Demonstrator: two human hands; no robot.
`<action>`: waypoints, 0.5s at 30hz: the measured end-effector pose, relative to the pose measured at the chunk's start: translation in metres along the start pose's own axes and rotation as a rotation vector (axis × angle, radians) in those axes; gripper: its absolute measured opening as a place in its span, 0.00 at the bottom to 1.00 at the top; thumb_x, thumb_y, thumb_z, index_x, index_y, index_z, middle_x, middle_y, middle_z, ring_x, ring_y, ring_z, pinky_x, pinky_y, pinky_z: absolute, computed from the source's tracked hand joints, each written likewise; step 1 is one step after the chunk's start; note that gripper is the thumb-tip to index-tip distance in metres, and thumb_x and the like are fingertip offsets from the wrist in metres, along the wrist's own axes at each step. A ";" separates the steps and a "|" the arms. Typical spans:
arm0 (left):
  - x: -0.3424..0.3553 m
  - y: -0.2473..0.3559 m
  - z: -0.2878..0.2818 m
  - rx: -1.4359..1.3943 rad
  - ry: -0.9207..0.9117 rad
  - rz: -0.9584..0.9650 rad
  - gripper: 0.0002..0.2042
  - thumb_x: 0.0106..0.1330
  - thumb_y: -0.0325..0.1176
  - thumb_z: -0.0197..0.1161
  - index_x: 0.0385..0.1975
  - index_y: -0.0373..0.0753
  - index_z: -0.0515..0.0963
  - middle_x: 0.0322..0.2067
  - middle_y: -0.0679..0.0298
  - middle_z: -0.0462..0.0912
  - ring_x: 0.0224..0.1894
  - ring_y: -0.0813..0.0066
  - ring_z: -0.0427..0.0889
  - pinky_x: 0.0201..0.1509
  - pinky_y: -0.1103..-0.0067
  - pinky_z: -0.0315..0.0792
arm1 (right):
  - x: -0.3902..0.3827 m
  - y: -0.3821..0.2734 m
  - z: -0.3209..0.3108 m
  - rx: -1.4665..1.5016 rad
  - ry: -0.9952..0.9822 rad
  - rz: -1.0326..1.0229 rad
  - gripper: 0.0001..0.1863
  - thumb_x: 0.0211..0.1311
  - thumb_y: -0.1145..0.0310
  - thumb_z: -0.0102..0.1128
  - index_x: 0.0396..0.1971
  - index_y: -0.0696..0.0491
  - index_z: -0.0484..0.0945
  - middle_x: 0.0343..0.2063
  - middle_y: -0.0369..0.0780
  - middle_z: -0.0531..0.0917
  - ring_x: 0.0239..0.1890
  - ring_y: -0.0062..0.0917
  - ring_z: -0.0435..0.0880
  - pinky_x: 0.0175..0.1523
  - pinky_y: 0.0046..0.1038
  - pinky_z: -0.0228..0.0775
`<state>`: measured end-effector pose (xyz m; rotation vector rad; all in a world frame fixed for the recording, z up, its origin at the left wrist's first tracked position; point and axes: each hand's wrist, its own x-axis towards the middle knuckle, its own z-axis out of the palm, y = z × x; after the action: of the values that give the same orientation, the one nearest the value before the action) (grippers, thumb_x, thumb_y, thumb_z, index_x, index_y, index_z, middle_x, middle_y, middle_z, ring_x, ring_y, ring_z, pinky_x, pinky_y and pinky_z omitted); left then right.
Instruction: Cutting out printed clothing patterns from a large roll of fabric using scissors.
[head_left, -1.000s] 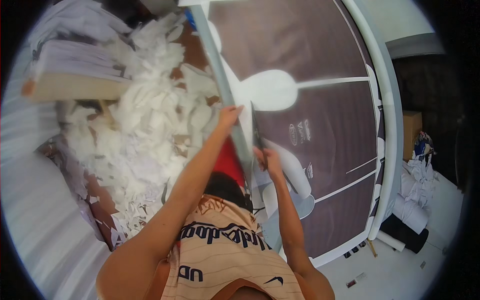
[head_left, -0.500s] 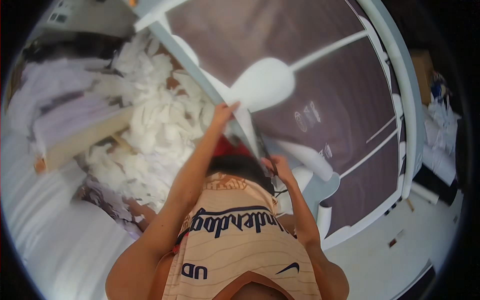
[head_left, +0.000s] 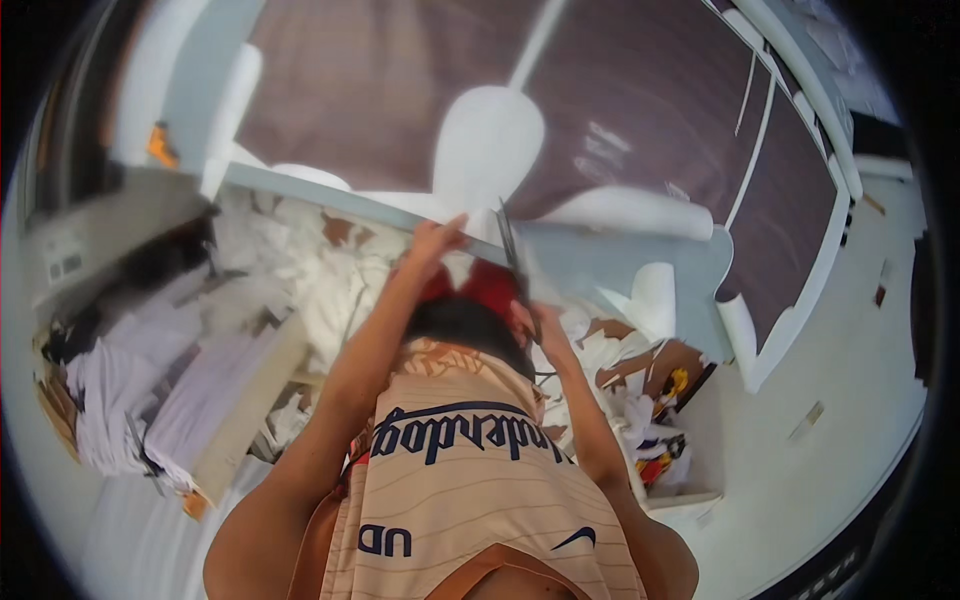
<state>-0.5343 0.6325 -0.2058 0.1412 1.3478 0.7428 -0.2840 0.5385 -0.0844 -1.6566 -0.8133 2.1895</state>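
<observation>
A large sheet (head_left: 640, 130) of brown board with white cut-out shapes lay on the counter (head_left: 600, 255). The left hand (head_left: 437, 238) pressed its fingers on the sheet's near edge. The right hand (head_left: 528, 322) was closed around a blade (head_left: 508, 245) standing at that edge. White paper scraps (head_left: 320, 270) were heaped to the left.

A table edge (head_left: 330, 198) runs across the view from left to right. A heap of paper scraps (head_left: 310, 270) lies below it, at centre left. Stacked sheets (head_left: 150, 400) are placed further left. The left hand (head_left: 437, 240) is set on the edge; the right hand (head_left: 530, 325) is positioned right of it, lower, beside a blade (head_left: 508, 245).
</observation>
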 end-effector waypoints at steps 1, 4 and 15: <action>0.001 0.002 -0.003 0.027 0.008 -0.036 0.16 0.66 0.36 0.69 0.44 0.29 0.78 0.34 0.59 0.84 0.34 0.70 0.84 0.43 0.75 0.82 | 0.003 0.002 0.018 0.123 0.020 -0.043 0.23 0.74 0.51 0.55 0.23 0.53 0.74 0.15 0.34 0.74 0.18 0.20 0.74 0.24 0.23 0.63; 0.005 0.008 -0.009 0.048 -0.055 -0.085 0.16 0.65 0.37 0.70 0.43 0.29 0.78 0.34 0.57 0.84 0.34 0.68 0.85 0.43 0.75 0.83 | 0.023 0.001 0.070 0.352 0.245 0.101 0.24 0.65 0.48 0.67 0.20 0.49 0.71 0.15 0.29 0.73 0.14 0.14 0.71 0.20 0.20 0.60; -0.002 0.026 -0.008 0.054 -0.193 -0.220 0.15 0.68 0.38 0.69 0.45 0.34 0.77 0.37 0.58 0.84 0.40 0.70 0.84 0.48 0.75 0.80 | 0.089 -0.002 0.166 0.679 0.568 -0.106 0.22 0.64 0.53 0.69 0.19 0.49 0.69 0.14 0.29 0.71 0.14 0.15 0.70 0.22 0.19 0.60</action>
<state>-0.5521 0.6493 -0.1927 0.1025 1.1772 0.4946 -0.4683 0.5435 -0.1227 -1.6593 0.0090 1.5252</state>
